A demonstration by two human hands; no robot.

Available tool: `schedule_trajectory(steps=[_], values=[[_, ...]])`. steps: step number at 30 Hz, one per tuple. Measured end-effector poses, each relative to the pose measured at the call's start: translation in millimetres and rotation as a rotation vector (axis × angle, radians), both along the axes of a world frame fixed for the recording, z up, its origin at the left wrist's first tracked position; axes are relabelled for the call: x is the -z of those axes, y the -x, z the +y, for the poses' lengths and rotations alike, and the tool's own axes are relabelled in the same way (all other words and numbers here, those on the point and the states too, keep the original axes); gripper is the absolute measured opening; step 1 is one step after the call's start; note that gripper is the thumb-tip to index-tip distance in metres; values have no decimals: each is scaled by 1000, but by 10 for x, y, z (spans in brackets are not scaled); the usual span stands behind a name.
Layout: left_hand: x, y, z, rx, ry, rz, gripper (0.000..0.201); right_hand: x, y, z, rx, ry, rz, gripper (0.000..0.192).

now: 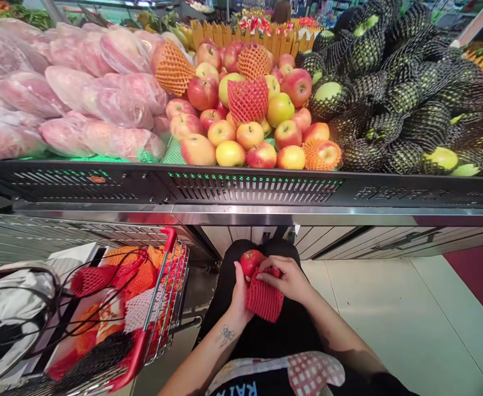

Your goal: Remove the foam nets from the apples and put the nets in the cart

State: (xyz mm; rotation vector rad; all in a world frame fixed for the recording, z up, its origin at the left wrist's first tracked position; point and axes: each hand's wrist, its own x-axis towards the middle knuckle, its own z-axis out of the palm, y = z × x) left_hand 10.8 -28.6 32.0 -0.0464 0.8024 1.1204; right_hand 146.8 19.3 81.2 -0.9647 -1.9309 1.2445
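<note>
Below the counter I count one red apple (252, 261), one red foam net (264, 300); left hand (239, 291) cups the apple, right hand (289, 280) pinches the net.

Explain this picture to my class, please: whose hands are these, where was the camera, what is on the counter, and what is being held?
The camera sits on a person's head and looks forward and down, so the two bare hands at the bottom are that person's own. There is no machine here. The left hand holds a red apple from below. The right hand grips a red foam net sleeve that sits around the apple's lower part.

Ahead is a shop fruit counter. On it lie loose apples, a few in orange or red nets, pink plastic-wrapped fruit on the left, and green fruit in black nets on the right.

At lower left stands a red-trimmed shopping cart holding a heap of loose net sleeves.
</note>
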Motion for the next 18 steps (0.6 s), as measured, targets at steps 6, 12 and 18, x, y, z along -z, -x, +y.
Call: schedule_trajectory(steps=[6, 12, 18], values=[[24, -16, -280, 0, -20, -16, 69, 68, -65, -341, 24, -24, -16, 16], [119, -158, -593, 30, -19, -26, 67, 95, -305, -603, -129, 430, -3, 37], [157, -157, -711, -68, -46, 130, 77, 106, -570, -523, -181, 581, -92, 34]])
